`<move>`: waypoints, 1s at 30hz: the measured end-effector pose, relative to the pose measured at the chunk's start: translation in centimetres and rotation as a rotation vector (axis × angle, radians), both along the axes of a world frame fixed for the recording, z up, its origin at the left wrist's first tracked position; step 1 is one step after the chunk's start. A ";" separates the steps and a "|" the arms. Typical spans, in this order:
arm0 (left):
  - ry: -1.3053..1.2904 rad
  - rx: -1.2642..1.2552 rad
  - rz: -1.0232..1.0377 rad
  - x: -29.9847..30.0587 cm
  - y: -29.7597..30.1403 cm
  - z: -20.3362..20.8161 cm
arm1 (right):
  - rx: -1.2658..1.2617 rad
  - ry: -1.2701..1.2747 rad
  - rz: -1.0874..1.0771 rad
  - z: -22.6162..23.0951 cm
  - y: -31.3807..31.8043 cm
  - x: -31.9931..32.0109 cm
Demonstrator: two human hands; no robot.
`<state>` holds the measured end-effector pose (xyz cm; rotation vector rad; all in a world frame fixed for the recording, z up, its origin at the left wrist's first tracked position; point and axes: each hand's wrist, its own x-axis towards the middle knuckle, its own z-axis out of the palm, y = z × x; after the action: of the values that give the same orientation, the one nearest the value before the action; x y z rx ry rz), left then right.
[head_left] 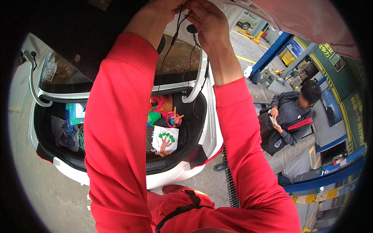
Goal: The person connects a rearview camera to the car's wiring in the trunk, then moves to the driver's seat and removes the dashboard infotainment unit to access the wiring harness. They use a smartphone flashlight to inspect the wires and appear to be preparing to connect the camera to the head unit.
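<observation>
Both arms in red sleeves reach up to the top edge, over the open trunk of a white car. My left hand point(166, 7) is cut off in part by the picture's edge; its fingers close at the upper end of a black wire point(176, 32). Close beside it, my right hand point(212, 24) pinches a black wire end between thumb and fingers. The wires hang down from the hands in front of the rear window point(171, 64). Thinner loose wires point(189, 66) dangle near the trunk hinge arm point(203, 73).
Below, the trunk point(182, 149) holds a pink cup point(173, 119) with brushes, a tree picture point(165, 140) and a dark plastic bag point(65, 134). At right a person point(293, 112) holds a phone-like object. Blue lift posts point(272, 52) stand behind.
</observation>
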<state>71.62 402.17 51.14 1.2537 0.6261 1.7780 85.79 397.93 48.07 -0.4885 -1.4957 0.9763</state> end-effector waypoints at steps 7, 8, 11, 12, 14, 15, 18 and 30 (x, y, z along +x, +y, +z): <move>0.007 0.000 -0.004 0.2 -0.1 0.1 | 0.066 -0.046 -0.176 0.3 -0.9 -0.4; 0.005 0.000 -0.003 0.2 -0.1 0.1 | 0.062 -0.051 -0.195 0.4 -1.1 -0.4; 0.008 -0.001 -0.002 0.2 -0.1 0.1 | 0.071 -0.102 -0.252 0.4 -1.3 -0.3; 0.008 0.002 -0.004 0.2 -0.1 0.2 | 0.079 -0.124 -0.271 0.4 -1.3 -0.3; 0.009 0.003 -0.005 0.2 -0.1 0.2 | 0.058 -0.021 -0.286 0.1 -0.9 -0.6; 0.009 0.003 -0.008 0.2 -0.2 0.2 | 0.047 0.030 -0.294 -0.1 -0.5 -0.8; 0.013 0.006 -0.015 0.3 -0.2 0.2 | 0.070 0.082 -0.314 -1.0 0.8 -0.6; 0.029 0.014 -0.034 0.3 -0.5 0.5 | 0.333 0.015 -0.222 -2.4 3.6 0.1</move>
<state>71.88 401.68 51.61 1.2944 0.6061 1.7421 85.92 401.57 45.64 -0.3941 -1.5171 0.5428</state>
